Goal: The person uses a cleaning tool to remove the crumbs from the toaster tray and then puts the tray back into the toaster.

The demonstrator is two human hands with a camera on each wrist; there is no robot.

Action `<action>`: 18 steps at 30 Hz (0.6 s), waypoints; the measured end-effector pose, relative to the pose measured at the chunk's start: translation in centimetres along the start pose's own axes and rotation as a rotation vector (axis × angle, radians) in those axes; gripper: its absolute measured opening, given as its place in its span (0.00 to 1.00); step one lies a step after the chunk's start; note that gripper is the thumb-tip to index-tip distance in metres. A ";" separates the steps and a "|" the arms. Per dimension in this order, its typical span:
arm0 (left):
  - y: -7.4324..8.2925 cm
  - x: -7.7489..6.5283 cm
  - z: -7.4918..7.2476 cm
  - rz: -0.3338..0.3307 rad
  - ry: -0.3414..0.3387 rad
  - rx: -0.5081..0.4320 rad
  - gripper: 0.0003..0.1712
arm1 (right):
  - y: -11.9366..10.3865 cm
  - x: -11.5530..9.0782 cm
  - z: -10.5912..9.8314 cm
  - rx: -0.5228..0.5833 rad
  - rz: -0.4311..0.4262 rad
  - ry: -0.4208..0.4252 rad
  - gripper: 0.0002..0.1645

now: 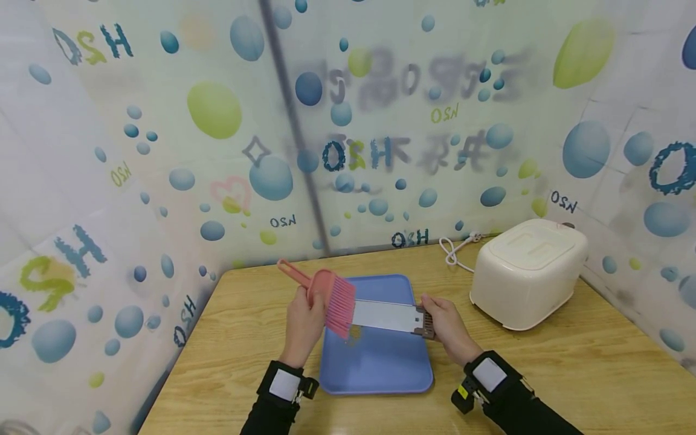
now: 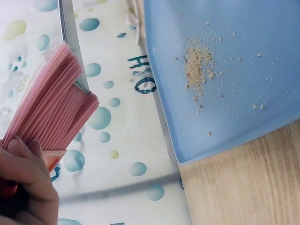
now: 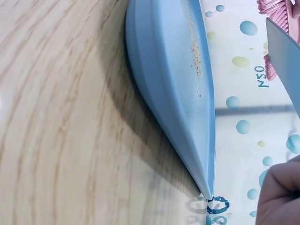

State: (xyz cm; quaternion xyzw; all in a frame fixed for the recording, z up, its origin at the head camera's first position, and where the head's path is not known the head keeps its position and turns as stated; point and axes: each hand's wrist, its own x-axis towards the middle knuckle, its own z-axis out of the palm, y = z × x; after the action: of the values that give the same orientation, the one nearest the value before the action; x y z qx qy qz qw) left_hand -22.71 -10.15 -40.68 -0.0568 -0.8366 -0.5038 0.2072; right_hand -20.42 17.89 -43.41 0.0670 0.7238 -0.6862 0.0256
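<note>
My left hand (image 1: 304, 323) grips a pink brush (image 1: 339, 302) near the base of its bristles, its handle pointing up and left. In my right hand (image 1: 448, 326) is the brown end of a flat metal crumb tray (image 1: 383, 316), held roughly level. The bristles meet the tray's left end in the head view. Below both lies a blue tray (image 1: 380, 371), with a small heap of tan crumbs (image 2: 199, 70) and scattered bits on it. In the right wrist view the metal plate (image 3: 283, 56) passes in front of the bristles, and only part of my right hand shows.
A cream toaster (image 1: 527, 272) stands on the wooden table (image 1: 239, 344) to the right of the blue tray. Behind it lies its bundled white cord (image 1: 451, 251). Patterned curtains (image 1: 375, 205) close off the back and sides.
</note>
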 end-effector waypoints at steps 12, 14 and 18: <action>-0.3 -0.2 -0.1 -0.024 -0.008 -0.012 0.11 | 0.5 0.2 -0.5 -0.021 0.025 -0.002 0.32; -0.3 -0.2 -0.1 -0.026 -0.004 -0.011 0.10 | 0.6 0.3 -0.6 -0.028 0.021 0.000 0.32; -0.4 -0.2 -0.2 -0.024 0.003 -0.012 0.10 | 0.7 0.4 -0.9 -0.046 0.016 0.008 0.32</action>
State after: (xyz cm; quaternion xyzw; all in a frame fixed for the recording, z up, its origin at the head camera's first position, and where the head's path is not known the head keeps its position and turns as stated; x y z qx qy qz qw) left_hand -22.61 -10.44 -41.00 -0.0472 -0.8339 -0.5114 0.2021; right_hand -20.71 18.85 -44.14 0.0749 0.7390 -0.6689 0.0298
